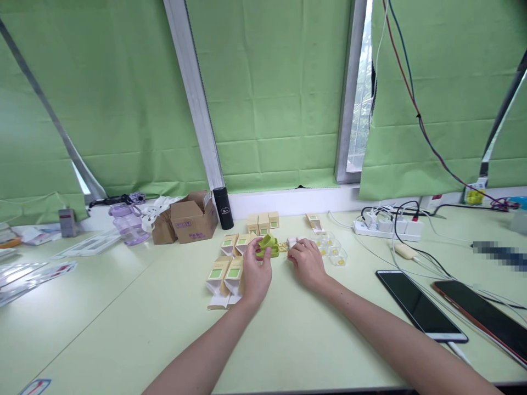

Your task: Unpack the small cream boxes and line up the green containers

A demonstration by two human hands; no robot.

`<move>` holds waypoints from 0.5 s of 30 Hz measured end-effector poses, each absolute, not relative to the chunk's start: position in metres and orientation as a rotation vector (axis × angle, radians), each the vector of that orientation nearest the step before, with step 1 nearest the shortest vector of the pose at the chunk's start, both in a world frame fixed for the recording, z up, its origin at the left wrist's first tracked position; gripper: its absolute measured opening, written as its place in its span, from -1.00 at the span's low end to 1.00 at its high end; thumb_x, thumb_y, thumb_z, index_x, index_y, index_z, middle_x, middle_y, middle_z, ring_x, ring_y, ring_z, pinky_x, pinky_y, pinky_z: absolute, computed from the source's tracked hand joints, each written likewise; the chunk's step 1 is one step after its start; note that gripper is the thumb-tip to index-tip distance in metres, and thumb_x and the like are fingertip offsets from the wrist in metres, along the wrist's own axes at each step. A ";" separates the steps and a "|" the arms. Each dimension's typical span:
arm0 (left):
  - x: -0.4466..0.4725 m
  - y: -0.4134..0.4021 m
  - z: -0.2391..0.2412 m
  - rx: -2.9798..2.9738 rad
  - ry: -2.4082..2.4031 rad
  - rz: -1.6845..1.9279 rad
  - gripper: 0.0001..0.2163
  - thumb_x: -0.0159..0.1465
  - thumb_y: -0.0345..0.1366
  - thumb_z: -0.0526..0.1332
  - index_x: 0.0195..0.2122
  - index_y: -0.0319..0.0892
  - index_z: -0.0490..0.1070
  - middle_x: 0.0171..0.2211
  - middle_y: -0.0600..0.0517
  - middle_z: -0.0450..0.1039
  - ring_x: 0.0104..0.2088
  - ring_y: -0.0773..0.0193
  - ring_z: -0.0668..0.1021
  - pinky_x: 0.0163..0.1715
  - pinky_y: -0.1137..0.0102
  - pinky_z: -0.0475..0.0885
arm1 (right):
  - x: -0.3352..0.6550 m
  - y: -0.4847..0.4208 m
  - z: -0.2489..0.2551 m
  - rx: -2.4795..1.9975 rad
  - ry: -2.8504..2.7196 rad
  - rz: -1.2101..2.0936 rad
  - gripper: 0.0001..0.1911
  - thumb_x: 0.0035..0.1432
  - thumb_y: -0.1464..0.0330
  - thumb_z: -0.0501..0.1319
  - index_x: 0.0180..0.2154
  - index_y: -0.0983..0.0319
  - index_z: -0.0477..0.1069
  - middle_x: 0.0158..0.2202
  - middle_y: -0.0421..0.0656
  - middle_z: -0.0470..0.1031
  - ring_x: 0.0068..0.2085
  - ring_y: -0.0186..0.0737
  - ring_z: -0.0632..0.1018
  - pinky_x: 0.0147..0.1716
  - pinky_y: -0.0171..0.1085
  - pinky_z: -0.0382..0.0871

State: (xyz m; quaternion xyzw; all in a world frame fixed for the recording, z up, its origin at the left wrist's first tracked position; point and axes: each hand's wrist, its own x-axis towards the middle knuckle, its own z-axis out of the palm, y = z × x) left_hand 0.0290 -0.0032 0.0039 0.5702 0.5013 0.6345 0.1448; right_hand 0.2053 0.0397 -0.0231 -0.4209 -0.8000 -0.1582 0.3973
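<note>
My left hand (257, 274) is closed at the edge of a small green plastic case (269, 251), its thumb and fingers on the left side. The case's lid stands raised. My right hand (308, 263) rests on the table with curled fingers beside small white pieces (291, 241); what lies under the fingertips is hidden. Between the hands are small yellowish pieces (282, 247). Several cream cartons with green labels (217, 273) lie left of my left hand, some with flaps open. Clear containers with yellow dots (338, 255) sit right of my right hand.
More small cartons (263, 224) stand at the back, and one lies apart (314, 222). Behind are a black bottle (223, 208), cardboard box (192, 222) and purple jug (128, 225). At right are a power strip (389, 230), cables and two phones (420, 304).
</note>
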 end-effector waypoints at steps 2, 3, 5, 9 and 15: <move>0.030 -0.004 0.005 1.614 1.427 1.847 -0.73 0.41 -0.19 0.22 0.10 -0.11 0.36 0.07 -0.13 0.49 0.00 0.16 0.56 -0.15 0.32 0.49 | 0.200 0.045 -0.025 -1.099 -2.038 -0.449 -0.79 0.14 0.59 0.34 -0.42 0.18 0.57 -0.34 -0.10 0.57 -0.14 -0.06 0.39 -0.18 -0.13 0.16; 0.030 -0.004 0.005 1.597 1.418 1.847 -0.73 0.41 -0.19 0.21 0.09 -0.11 0.35 0.06 -0.13 0.50 0.00 0.16 0.57 -0.16 0.32 0.49 | 0.198 0.048 -0.025 -1.111 -2.041 -0.467 -0.80 0.14 0.59 0.35 -0.43 0.18 0.57 -0.33 -0.09 0.56 -0.13 -0.05 0.38 -0.17 -0.12 0.16; 0.031 -0.004 0.005 1.566 1.404 1.836 -0.74 0.42 -0.18 0.21 0.08 -0.11 0.34 0.03 -0.12 0.51 0.00 0.15 0.59 -0.16 0.32 0.49 | 0.194 0.051 -0.025 -1.142 -2.059 -0.484 -0.80 0.15 0.58 0.34 -0.43 0.18 0.59 -0.31 -0.07 0.56 -0.12 -0.04 0.36 -0.14 -0.11 0.17; 0.031 -0.004 0.005 1.522 1.368 1.817 -0.77 0.42 -0.14 0.21 0.03 -0.09 0.34 0.02 -0.10 0.51 0.00 0.15 0.59 -0.17 0.34 0.48 | 0.187 0.055 -0.024 -1.300 -2.174 -0.452 -0.81 0.21 0.53 0.28 -0.37 0.19 0.63 -0.25 -0.02 0.56 -0.08 -0.01 0.37 -0.06 -0.08 0.16; 0.031 -0.003 0.006 1.382 1.303 1.789 -0.68 0.35 0.02 0.26 -0.07 -0.10 0.35 -0.14 -0.09 0.59 -0.13 0.13 0.63 -0.27 0.36 0.44 | 0.186 0.049 -0.017 -1.391 -2.218 -0.401 -0.82 0.28 0.45 0.22 -0.23 0.22 0.63 -0.15 0.03 0.56 0.00 0.04 0.35 0.01 -0.07 0.12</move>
